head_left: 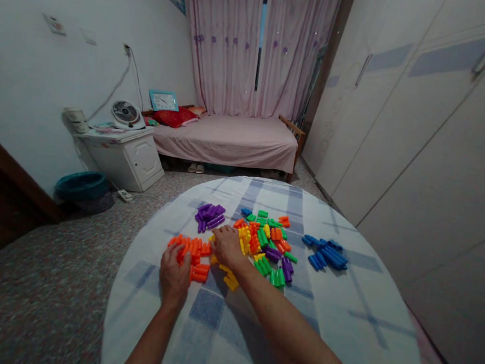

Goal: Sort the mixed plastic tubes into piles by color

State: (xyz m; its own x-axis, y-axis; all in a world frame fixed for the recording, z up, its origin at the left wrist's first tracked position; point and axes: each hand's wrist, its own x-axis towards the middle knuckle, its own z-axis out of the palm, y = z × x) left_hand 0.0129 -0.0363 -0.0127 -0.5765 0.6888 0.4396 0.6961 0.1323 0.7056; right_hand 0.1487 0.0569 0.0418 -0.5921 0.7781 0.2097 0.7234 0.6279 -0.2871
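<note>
Small plastic pieces, rounded and peg-like, lie in colour groups on the round table [207,337]. My left hand [175,275] rests against the left side of the orange pieces [194,248], thumb and fingers apart. My right hand [227,246] reaches over the yellow pieces [230,280], its fingers bent down around some of them; the fingertips are partly hidden. Right of that hand is a mixed heap with green pieces [278,277], orange, yellow and purple ones. Purple pieces [209,216] form a pile behind my hands. Blue pieces [329,255] lie apart at the right.
A checked cloth covers the table. Beyond it stand a bed [238,139] with a pink cover and a white cabinet [142,159] bearing a small fan [126,114]. A teal bin [83,186] is on the floor at left. Tall wardrobe doors [420,135] line the right side.
</note>
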